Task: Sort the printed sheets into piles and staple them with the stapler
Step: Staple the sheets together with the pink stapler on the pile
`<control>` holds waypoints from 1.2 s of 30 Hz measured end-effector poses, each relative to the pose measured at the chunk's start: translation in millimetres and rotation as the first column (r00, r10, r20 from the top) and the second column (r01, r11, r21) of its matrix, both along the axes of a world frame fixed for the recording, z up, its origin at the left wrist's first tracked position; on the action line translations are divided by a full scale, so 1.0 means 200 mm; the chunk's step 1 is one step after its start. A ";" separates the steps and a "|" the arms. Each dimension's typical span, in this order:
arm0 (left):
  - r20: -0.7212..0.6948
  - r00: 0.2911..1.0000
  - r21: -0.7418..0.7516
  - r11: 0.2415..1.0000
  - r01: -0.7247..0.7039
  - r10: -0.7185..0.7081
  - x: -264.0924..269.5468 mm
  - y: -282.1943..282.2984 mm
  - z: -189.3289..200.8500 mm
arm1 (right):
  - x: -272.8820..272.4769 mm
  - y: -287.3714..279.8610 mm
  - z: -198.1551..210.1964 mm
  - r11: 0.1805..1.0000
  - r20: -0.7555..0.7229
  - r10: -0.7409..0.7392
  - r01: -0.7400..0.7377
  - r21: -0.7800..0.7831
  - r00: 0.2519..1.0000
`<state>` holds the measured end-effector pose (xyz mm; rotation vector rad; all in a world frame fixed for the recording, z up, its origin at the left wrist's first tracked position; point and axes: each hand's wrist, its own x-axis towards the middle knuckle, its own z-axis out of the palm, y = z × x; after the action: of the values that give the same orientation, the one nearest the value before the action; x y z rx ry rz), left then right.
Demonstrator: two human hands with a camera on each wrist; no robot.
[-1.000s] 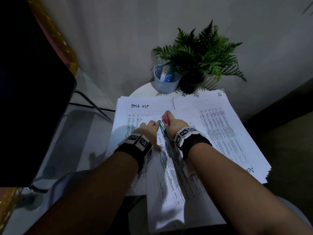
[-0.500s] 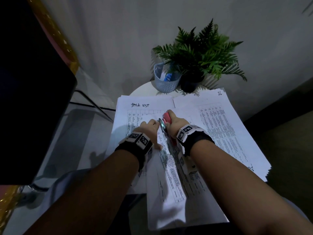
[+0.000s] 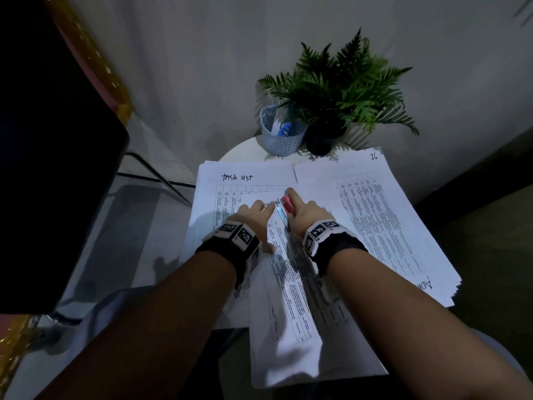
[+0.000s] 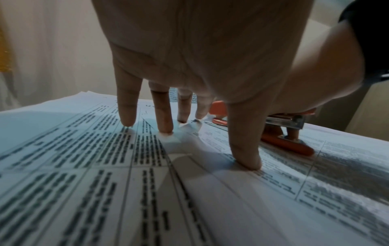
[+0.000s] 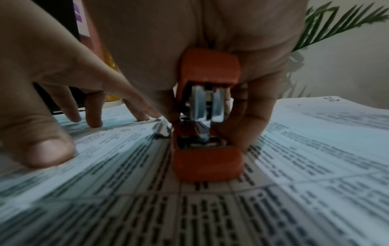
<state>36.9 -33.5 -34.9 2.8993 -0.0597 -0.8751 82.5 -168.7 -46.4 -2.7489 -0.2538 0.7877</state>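
Observation:
An orange stapler (image 5: 207, 116) sits on a set of printed sheets (image 3: 291, 284) that lies slanted over the other piles. My right hand (image 3: 305, 212) grips it from above, palm on its top; the stapler (image 3: 288, 204) shows as a red tip at the sheets' top corner. My left hand (image 3: 255, 216) presses straight fingers (image 4: 128, 106) down on the same sheets just left of the stapler (image 4: 282, 136). Under them lie a pile headed "TASK LIST" (image 3: 239, 180) on the left and a pile marked "16" (image 3: 375, 215) on the right.
A small round white table (image 3: 245, 150) carries the papers. At its back stand a pale blue basket (image 3: 281, 134) and a potted fern (image 3: 337, 90). A dark screen (image 3: 43, 154) fills the left side. The papers overhang the table's near edge.
Both hands have stayed at the sheets' top corner. The right hand has shifted slightly forward on the stapler; the left hand's fingers are spread flatter on the paper.

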 end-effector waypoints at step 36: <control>-0.117 0.989 0.000 0.995 0.095 -0.094 0.13 -0.08 0.01 | 0.10 -0.18 -0.03 1.000 0.062 -0.016 0.017 -0.021 0.998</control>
<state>63.1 -49.2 -33.4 2.8639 -0.1865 -1.0610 102.5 -204.8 -51.4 -2.7950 -0.2358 0.7057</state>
